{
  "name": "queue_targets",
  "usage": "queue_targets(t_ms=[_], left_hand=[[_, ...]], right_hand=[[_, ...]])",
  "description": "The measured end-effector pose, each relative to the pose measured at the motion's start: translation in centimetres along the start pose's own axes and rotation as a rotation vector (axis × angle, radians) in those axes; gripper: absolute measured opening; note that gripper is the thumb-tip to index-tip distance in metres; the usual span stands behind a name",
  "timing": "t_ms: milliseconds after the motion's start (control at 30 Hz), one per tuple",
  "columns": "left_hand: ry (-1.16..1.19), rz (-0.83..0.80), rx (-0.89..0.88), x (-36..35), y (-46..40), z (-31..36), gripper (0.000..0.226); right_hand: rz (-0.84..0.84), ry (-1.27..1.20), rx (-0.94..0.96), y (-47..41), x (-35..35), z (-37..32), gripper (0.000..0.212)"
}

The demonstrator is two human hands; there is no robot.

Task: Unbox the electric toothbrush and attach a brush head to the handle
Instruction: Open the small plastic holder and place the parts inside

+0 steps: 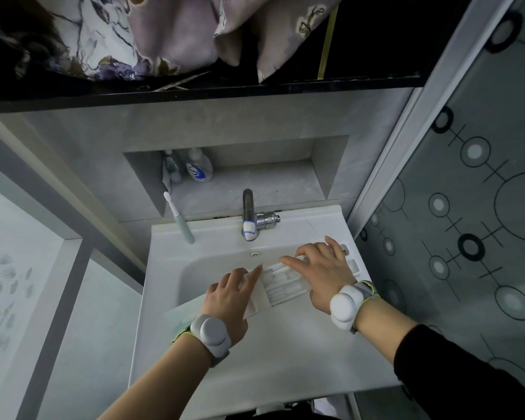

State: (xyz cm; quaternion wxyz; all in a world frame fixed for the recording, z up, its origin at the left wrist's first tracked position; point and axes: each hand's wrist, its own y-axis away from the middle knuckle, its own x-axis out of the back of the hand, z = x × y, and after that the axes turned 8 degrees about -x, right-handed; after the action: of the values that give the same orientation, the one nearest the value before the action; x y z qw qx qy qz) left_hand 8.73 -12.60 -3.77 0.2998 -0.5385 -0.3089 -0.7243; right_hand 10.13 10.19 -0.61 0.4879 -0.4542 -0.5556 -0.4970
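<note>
over a white ceramic sink, the left hand and right hand, fingers spread flat, press an opened white cardboard toothbrush box; unboxing underway. next: lift out a part at three o'clock.

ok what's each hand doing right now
Left hand: open, fingers resting on the white cardboard toothbrush box.
Right hand: open, spread flat on the same box.

Glossy white ceramic-looking sink, shiny chrome metal faucet, matt white card or plastic packaging tray under both hands' fingers, matt grey stone-look wall, smooth plastic wrist sensors, patterned cloth overhead.
</note>
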Motion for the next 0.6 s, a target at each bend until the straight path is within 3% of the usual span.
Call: queue_targets(t_ms=[467, 600], left_hand=[[0.108, -0.031, 0.011, 0.3, -0.5, -0.2, 0.112], [0.168, -0.051, 0.067, 0.5, -0.8, -0.3, 0.113]], right_hand=[[-0.018, -0.029, 0.034, -0.3, -0.5, -0.4, 0.096], [0.063, -0.212, -0.135, -0.3, 0.4, 1.0, 0.088]])
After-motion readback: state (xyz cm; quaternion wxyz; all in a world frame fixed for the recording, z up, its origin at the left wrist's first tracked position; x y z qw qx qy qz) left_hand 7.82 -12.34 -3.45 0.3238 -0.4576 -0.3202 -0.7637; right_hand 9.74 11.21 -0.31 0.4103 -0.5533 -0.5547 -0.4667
